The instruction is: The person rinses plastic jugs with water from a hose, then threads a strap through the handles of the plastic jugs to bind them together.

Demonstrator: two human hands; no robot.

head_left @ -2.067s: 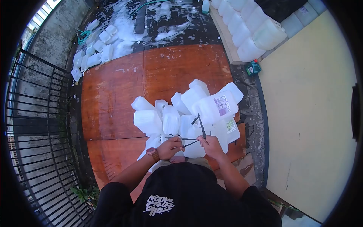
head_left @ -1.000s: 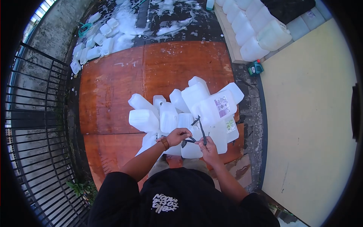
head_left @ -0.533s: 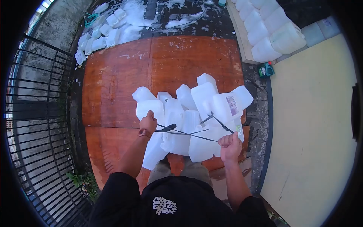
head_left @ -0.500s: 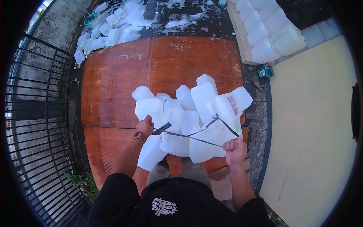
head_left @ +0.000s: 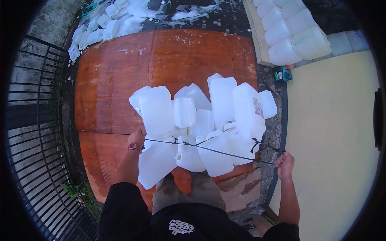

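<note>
A bunch of translucent white plastic jerrycans (head_left: pixel 157 110) hangs or rests in front of my legs; which of these I cannot tell. A thin black cord (head_left: pixel 225 153) runs taut across them, with knots and loose ends near the right side. My left hand (head_left: pixel 137 137) is closed around the cord's left end, beside a tilted jerrycan. Out to the right, past the bunch, my right hand (head_left: pixel 285 162) grips the other end in a fist. How the cord passes through the handles is mostly hidden.
Brown wooden boards (head_left: pixel 116 84) cover the ground. More jerrycans (head_left: pixel 94 36) lie by foam (head_left: pixel 136 12) at the upper left, and others stand stacked (head_left: pixel 309 42) at the upper right. A green bottle (head_left: pixel 282 74) is beside a pale panel (head_left: pixel 329 140). A metal fence (head_left: pixel 38 120) borders the left.
My hands have moved apart, the right one farther right and the left one left. The cord is straighter, and the jerrycans have spread and shifted.
</note>
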